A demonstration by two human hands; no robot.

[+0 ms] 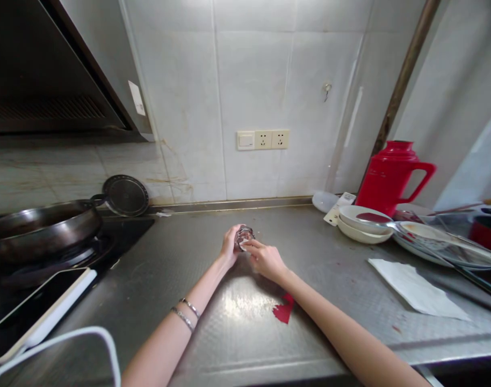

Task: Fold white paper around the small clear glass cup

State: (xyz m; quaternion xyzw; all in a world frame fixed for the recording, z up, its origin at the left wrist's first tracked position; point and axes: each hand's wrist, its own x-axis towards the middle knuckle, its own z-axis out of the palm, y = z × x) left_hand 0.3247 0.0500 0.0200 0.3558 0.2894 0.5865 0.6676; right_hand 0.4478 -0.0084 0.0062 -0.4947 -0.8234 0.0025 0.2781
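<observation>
My left hand (229, 246) wraps around a small clear glass (244, 235) standing on the steel counter (213, 328). My right hand (265, 259) is closed on the glass from the right, and a bit of white, perhaps tissue, shows at its fingertips. A red spill (283, 310) lies on the counter just under my right forearm. Two thin bracelets (186, 313) circle my left wrist.
A dark pan (40, 226) sits on the stove at left, with a tablet (36, 309) and a white cable in front. At right stand a red jug (390, 174), stacked white bowls (364, 223), plates, and a white paper napkin (414, 287).
</observation>
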